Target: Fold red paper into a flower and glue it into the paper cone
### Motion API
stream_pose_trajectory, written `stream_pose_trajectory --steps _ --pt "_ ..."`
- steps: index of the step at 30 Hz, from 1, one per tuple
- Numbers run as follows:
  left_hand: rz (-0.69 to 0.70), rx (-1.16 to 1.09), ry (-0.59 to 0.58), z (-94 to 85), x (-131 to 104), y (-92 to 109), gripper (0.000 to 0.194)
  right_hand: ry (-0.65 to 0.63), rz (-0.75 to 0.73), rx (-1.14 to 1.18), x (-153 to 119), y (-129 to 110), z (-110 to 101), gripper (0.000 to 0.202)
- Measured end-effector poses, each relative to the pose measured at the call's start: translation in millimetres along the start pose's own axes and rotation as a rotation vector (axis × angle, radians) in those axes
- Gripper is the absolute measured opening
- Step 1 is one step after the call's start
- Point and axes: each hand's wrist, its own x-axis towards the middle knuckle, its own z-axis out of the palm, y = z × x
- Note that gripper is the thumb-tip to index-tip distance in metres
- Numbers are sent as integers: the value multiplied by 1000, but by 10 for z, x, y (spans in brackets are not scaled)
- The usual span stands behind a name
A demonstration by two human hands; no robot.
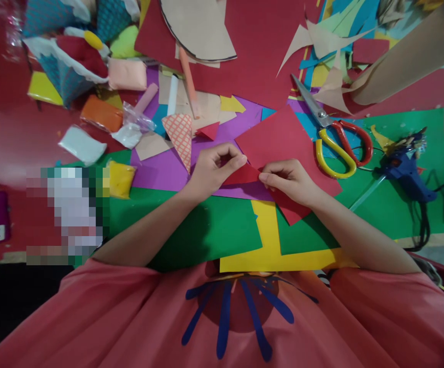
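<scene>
My left hand (pixel 216 171) pinches the left part of a small red paper piece (pixel 247 175), thumb against forefinger. At its right end, my right hand (pixel 289 180) closes thumb and fingertips on the same piece. Under and behind my right hand lies a larger red sheet (pixel 279 138), tilted over purple paper (pixel 160 171). A small cone with a red lattice pattern (pixel 179 135) lies just left of my left hand, point toward me. Scissors (pixel 331 125) with red and yellow handles rest right of the red sheet.
A blue glue gun (pixel 408 176) sits at the right on green paper (pixel 433 133). Clay packets, such as an orange one (pixel 101 113), lie at the left near blue patterned cones (pixel 66 71). A beige paper roll (pixel 409 56) and paper scraps (pixel 331 41) are at the back right.
</scene>
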Motion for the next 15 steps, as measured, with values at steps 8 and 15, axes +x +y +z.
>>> stream_pose_trajectory --steps 8,15 --pt "-38 -13 -64 32 -31 54 46 -18 -56 -139 -2 -8 29 41" --pt "-32 47 -154 29 -44 83 26 82 -28 -52 2 26 61 33"
